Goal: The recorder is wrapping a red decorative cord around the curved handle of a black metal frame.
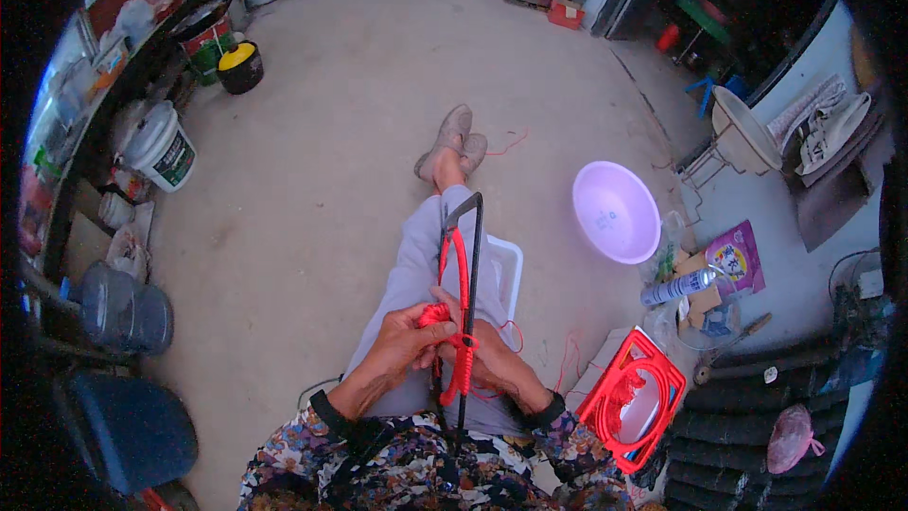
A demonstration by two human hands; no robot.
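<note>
In front of my lap stands a narrow black frame (478, 265), upright, with a curved strip wrapped in red cord (462, 274) running down inside it. My left hand (402, 345) closes its fingers around a small bundle of red cord (434, 314) at the frame's left side. From the right, my right hand (497, 360) reaches behind the frame and grips the wrapped strip; the frame partly hides its fingers. A loose turn of cord circles the strip between both hands. Thin red cord (517, 331) trails off beside my right hand.
A white plastic tub (514, 260) sits by my legs. Right of me are a red basket (662, 360), a lilac basin (615, 213), a spray can (678, 286) and a purple bag (736, 260). Buckets (161, 147), a water jug (126, 308) and a blue seat (137, 426) line the left.
</note>
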